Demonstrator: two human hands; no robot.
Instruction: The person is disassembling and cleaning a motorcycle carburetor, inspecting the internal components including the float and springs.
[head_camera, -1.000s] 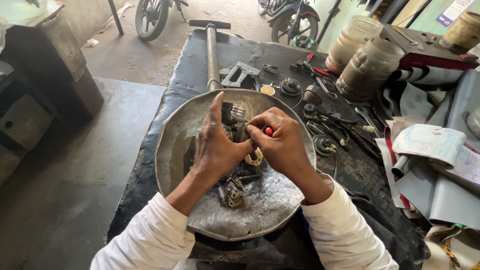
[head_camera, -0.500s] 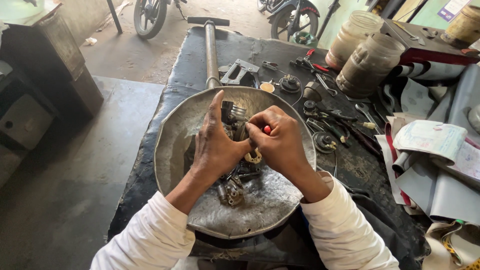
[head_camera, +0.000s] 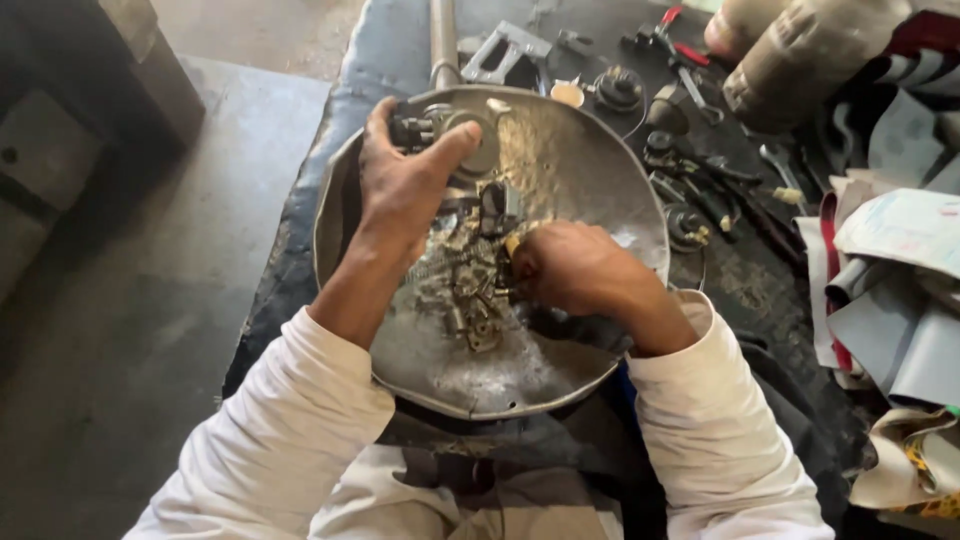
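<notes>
A dented round metal pan (head_camera: 560, 165) lies on a dark workbench and holds several small greasy metal parts (head_camera: 470, 300). My left hand (head_camera: 405, 185) is at the pan's far rim, closed around a dark toothed metal part (head_camera: 425, 125). Lower down, my right hand (head_camera: 570, 265) rests among the small parts in the middle of the pan, fingers curled on something small; what it grips is hidden by the fingers.
Beyond the pan lie a metal pipe (head_camera: 443, 40), a grey bracket (head_camera: 505, 50), round fittings (head_camera: 618, 88) and red-handled pliers (head_camera: 670, 30). Dusty jars (head_camera: 800, 55) stand at the far right, above rolled sheets and papers (head_camera: 900, 235). Concrete floor lies to the left.
My hands, which were together over the pan's centre, have parted: the left went to the far rim with the toothed part, the right dropped into the parts. The camera has moved closer.
</notes>
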